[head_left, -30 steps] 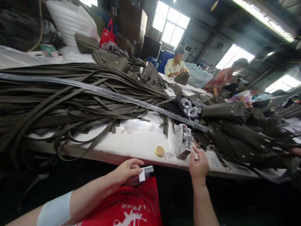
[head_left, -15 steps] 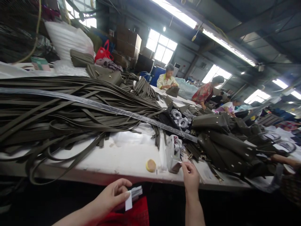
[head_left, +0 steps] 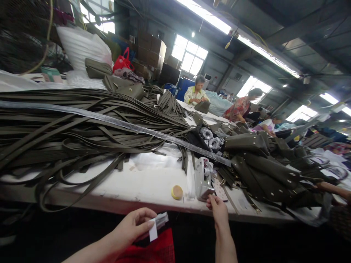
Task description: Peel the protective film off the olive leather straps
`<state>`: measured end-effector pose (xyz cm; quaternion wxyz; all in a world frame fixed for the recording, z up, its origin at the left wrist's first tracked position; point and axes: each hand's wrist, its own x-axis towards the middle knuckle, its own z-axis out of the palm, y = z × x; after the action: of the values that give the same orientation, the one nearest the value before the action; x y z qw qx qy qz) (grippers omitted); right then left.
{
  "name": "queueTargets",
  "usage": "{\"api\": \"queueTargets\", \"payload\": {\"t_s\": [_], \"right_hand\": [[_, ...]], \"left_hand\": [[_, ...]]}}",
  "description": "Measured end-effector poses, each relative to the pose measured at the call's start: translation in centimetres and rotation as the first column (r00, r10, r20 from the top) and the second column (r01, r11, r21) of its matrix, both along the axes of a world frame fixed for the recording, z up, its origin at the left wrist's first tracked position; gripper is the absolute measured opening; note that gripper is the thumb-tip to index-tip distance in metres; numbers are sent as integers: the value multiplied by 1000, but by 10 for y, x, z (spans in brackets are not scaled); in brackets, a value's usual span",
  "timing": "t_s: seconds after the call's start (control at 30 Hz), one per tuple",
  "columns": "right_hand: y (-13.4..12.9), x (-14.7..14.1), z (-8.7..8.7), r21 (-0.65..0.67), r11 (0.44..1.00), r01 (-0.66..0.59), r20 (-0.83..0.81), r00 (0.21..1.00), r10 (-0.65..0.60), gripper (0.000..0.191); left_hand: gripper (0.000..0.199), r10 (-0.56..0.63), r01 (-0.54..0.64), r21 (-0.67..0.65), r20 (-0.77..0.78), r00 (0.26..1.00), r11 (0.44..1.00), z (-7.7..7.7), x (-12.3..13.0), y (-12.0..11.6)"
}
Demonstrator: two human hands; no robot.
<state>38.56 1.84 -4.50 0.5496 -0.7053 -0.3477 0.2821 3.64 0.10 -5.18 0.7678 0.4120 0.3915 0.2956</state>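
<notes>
Low in the view, my left hand (head_left: 141, 223) pinches a small bundle of clear plastic strips (head_left: 162, 219) with a white paper tag (head_left: 153, 231), in front of the table edge. My right hand (head_left: 217, 208) is closed at the near edge of a clear plastic box (head_left: 203, 182); whatever its fingertips hold is too small to make out. A round yellow tin (head_left: 177, 192) sits on the table left of the box. A patterned phone-like object (head_left: 220, 189) lies just right of the box.
Long dark straps (head_left: 90, 124) are heaped across the white table (head_left: 153, 179) at left, crossed by a clear strip (head_left: 131, 126). Dark olive bags (head_left: 263, 175) pile up at right. Several people work beyond, one in a yellow shirt (head_left: 193, 95). Another person's arm (head_left: 333, 189) enters at far right.
My right hand has moved slightly down and left, uncovering more of the patterned object. My left hand has shifted slightly right with the bundle.
</notes>
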Motion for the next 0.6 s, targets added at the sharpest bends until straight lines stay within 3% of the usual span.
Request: {"api": "queueTargets", "payload": {"t_s": [0.13,0.23,0.4,0.53,0.6], "right_hand": [[-13,-13,2,-48,999,-25,9,1000,26,49],[-30,-52,11,-80,979,-186,-27,982,185,45],[-51,-137,34,-91,823,-561,-217,818,533,36],[-54,-173,37,-98,695,-712,-291,688,664,38],[-52,-180,33,-117,667,-736,-301,666,683,40]], "left_hand": [[59,84,-84,6,-44,995,996,16,-3,0],[54,191,-188,38,-91,977,981,27,-2,-1],[47,302,-299,47,-68,951,953,25,0,-1],[48,349,-341,94,-84,933,935,21,-2,-3],[48,369,-358,118,-88,925,926,19,-3,-4]]}}
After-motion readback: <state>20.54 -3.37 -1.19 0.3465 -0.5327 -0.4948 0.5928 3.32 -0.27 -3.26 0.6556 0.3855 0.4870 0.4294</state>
